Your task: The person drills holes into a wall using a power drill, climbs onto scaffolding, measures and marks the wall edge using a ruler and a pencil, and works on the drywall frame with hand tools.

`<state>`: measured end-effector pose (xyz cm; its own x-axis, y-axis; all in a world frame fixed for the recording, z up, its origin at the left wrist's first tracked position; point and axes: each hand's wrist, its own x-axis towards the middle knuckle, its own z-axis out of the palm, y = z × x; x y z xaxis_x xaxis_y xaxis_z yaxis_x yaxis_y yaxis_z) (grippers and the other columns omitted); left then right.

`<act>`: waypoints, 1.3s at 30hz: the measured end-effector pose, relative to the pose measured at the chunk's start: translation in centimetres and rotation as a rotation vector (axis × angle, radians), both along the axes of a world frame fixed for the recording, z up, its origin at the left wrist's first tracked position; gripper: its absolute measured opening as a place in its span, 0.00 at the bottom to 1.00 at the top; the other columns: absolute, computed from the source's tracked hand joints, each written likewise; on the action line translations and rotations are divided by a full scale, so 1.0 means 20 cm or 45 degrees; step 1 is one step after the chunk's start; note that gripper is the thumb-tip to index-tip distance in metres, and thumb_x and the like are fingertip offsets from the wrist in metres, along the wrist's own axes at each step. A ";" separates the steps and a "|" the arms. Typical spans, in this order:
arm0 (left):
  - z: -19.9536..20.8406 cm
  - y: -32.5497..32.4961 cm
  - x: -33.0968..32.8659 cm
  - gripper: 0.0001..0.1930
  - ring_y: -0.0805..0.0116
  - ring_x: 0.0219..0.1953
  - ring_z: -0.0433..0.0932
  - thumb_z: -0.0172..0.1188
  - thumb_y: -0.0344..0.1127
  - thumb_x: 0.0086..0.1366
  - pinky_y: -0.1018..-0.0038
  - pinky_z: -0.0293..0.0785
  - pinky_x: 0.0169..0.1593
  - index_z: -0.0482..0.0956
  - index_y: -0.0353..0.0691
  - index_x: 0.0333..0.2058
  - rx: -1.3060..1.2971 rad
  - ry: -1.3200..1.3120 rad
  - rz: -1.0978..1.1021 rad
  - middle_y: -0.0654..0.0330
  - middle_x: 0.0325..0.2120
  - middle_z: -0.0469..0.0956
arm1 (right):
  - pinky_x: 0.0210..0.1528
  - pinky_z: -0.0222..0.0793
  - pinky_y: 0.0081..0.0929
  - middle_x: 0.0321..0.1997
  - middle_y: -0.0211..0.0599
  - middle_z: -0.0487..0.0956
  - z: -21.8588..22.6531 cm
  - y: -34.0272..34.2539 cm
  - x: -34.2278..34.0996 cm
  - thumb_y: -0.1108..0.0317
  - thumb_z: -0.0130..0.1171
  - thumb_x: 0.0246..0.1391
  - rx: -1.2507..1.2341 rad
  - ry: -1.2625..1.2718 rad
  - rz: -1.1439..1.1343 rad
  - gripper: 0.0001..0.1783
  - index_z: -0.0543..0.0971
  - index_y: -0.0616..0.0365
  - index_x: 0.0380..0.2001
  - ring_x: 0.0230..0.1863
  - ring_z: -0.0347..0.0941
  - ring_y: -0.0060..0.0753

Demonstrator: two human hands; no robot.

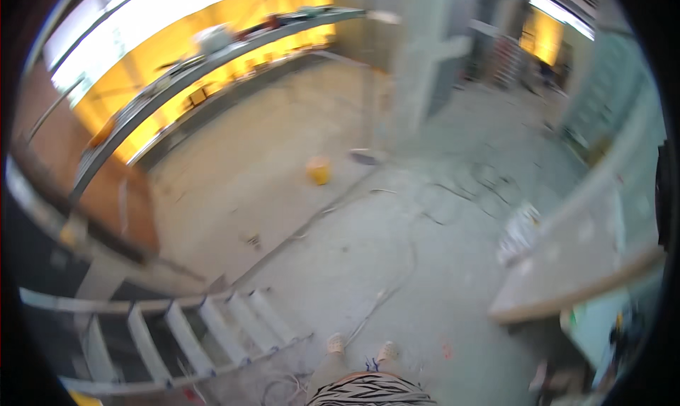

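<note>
Neither my left hand nor my right hand shows in the head view. My torso in a black-and-white patterned garment [372, 390] appears at the lower edge, with my two light shoes [336, 344] on the dusty floor just beyond it. To my left a metal ladder [188, 339] with several pale rungs stretches from the left rim toward my feet. Thin cables [283, 388] lie in loops on the floor near the ladder's foot. The whole picture is somewhat blurred.
A yellow bucket [318, 171] stands on the floor ahead. Loose cables [460, 193] curl farther right, near a whitish sack [520, 234]. A curved board-clad structure [588, 264] juts in at right. At far left, a long ledge [234, 50] carries assorted items. A pillar [418, 59] rises beyond.
</note>
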<state>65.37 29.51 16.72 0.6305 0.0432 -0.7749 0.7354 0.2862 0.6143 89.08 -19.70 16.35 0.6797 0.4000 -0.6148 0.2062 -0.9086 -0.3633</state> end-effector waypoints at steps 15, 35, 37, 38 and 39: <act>-0.28 -0.61 -0.79 0.23 0.42 0.39 0.78 0.44 0.53 0.68 0.53 0.73 0.43 0.77 0.38 0.42 0.379 -0.416 -0.122 0.43 0.37 0.80 | 0.55 0.68 0.34 0.47 0.42 0.79 -0.05 0.40 0.53 0.47 0.54 0.56 -0.084 0.146 0.374 0.26 0.75 0.46 0.54 0.48 0.75 0.41; 0.70 1.25 -0.33 0.20 0.55 0.41 0.80 0.68 0.43 0.53 0.65 0.75 0.46 0.79 0.39 0.41 1.616 0.470 0.878 0.50 0.38 0.81 | 0.46 0.71 0.42 0.32 0.57 0.78 0.35 3.26 1.23 0.61 0.51 0.57 0.725 -0.074 0.970 0.17 0.83 0.61 0.27 0.38 0.74 0.56; 0.85 1.27 -0.41 0.19 0.52 0.42 0.79 0.68 0.40 0.53 0.63 0.74 0.47 0.79 0.37 0.42 1.704 0.636 1.123 0.49 0.39 0.80 | 0.50 0.70 0.43 0.42 0.56 0.78 0.31 3.74 1.20 0.67 0.58 0.52 1.176 -0.231 1.347 0.17 0.77 0.64 0.43 0.45 0.73 0.60; 0.93 1.22 -0.51 0.19 0.51 0.42 0.79 0.67 0.39 0.53 0.62 0.74 0.48 0.79 0.36 0.42 1.706 0.783 1.276 0.49 0.39 0.80 | 0.53 0.68 0.43 0.48 0.59 0.75 0.43 4.00 1.10 0.67 0.60 0.51 1.230 -0.205 1.416 0.18 0.75 0.63 0.45 0.50 0.71 0.58; 1.06 1.19 -0.55 0.18 0.49 0.43 0.78 0.65 0.36 0.54 0.62 0.73 0.48 0.78 0.34 0.43 1.880 1.007 1.347 0.48 0.39 0.79 | 0.55 0.67 0.43 0.51 0.57 0.73 0.55 4.26 1.02 0.66 0.62 0.49 1.320 -0.074 1.493 0.20 0.75 0.62 0.46 0.53 0.70 0.56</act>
